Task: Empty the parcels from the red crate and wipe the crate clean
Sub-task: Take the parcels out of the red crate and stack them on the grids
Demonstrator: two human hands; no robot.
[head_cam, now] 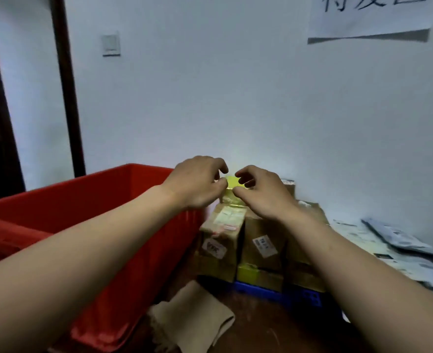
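We're curling left hand (195, 184) and right hand (263, 194) around yellow box (232, 183) atop parcels (261, 240) right of red crate (82, 200); can't tell if gripping.

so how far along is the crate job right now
Done: cardboard parcels are stacked beside the red crate; what shows of its inside holds no parcel, though an arm hides much. In hand: the left hand and right hand are at a yellow-taped parcel atop them, fingers curled; grip unclear. Left: wiping, since the beige cloth lies untouched beside the crate.
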